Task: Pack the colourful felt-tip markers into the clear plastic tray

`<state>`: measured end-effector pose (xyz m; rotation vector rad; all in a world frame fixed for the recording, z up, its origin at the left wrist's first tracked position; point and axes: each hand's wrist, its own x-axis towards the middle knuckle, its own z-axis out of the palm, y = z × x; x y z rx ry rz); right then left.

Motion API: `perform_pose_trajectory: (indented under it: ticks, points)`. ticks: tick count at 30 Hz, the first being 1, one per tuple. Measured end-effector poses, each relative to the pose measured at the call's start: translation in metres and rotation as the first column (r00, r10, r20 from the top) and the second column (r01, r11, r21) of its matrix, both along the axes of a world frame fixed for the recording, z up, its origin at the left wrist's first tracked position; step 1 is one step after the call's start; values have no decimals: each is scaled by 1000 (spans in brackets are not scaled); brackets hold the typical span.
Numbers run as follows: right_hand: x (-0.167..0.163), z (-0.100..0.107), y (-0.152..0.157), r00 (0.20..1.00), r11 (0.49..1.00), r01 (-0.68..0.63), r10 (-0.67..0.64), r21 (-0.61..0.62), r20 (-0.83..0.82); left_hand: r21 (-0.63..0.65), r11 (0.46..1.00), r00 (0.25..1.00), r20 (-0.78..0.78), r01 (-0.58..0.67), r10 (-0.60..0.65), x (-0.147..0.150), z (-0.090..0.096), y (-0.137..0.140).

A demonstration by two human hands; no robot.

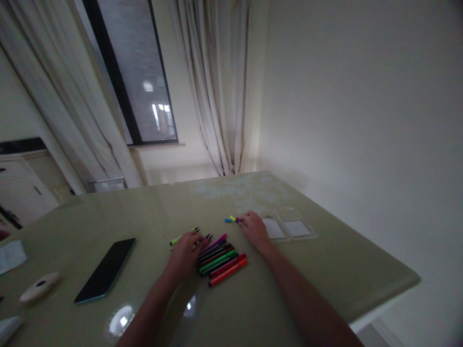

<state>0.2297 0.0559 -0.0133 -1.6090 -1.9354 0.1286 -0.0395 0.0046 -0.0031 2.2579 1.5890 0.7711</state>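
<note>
1. Seeing the markers lying in a slanted row on the table; probably rolling easily, so calling for light, level pressure.
2. Curling the left hand over the row's upper left end, with fingers bent; hiding the fingertips partly, so not showing whether gripping a marker; likely working best by handling one barrel without nudging its neighbours.
3. Bending the right hand down at the small coloured pieces, leaving blue and yellow showing beyond the fingertips; not revealing whether pinching or only touching; probably going better singly, between thumb and forefinger.
4. Minding the clear case, lying open with white inserts just beside the right hand; ideally avoiding brushing it.
5. Leaving the phone lying well apart, on the left.
</note>
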Motion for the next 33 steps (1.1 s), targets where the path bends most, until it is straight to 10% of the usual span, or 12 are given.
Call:
perform_pose_trajectory:
  ticks: [12,17,22,33]
  points:
    - [-7,4,-4,994,994,17,-5,-111,107,-131,977,951,-281,-170,128,-25,-1,6]
    - [-11,1,-3,984,987,-151,144,-61,-108,-76,987,988,-68,-144,139,-15,4,5]
    - [-25,8,-12,773,891,-447,429,78,-467,-50,998,983,175,-43,51,-4,10,2]
    - [-35,19,-22,691,873,-461,467,162,-552,-38,999,968,251,10,0,5,16,-5]
